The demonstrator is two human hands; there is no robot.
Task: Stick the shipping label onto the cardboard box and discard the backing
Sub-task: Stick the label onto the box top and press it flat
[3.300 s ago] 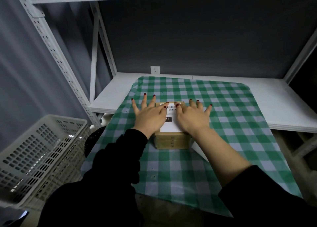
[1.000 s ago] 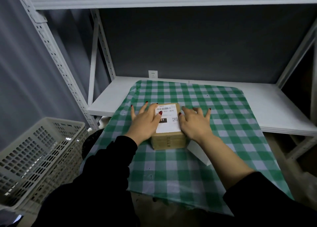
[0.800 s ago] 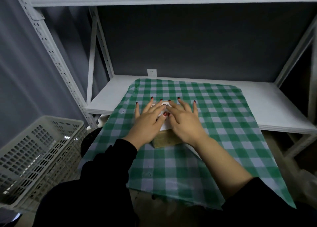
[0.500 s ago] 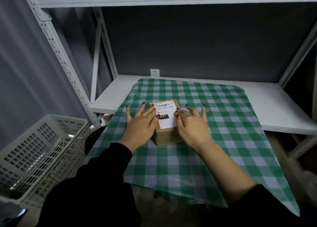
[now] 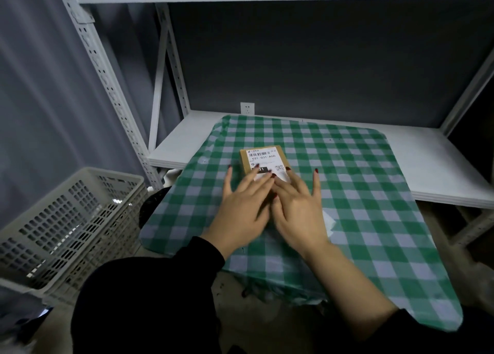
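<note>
A small brown cardboard box [image 5: 244, 159] lies on the green checked cloth [image 5: 361, 193]. A white shipping label [image 5: 264, 158] with a barcode covers its top. My left hand [image 5: 244, 209] and my right hand [image 5: 296, 206] lie flat side by side, fingers spread, over the near half of the box and label. Neither hand grips anything. A white sheet, likely the backing [image 5: 328, 221], lies on the cloth just right of my right hand, partly hidden by it.
The cloth drapes over a white shelf board [image 5: 441, 172] inside a white metal rack [image 5: 101, 67]. A white perforated plastic basket [image 5: 61, 225] stands at the lower left. A wall socket [image 5: 247, 108] sits at the back.
Both hands have slid back toward me along the label, from the box's sides to its near half, and now lie close together. More of the label's far end shows.
</note>
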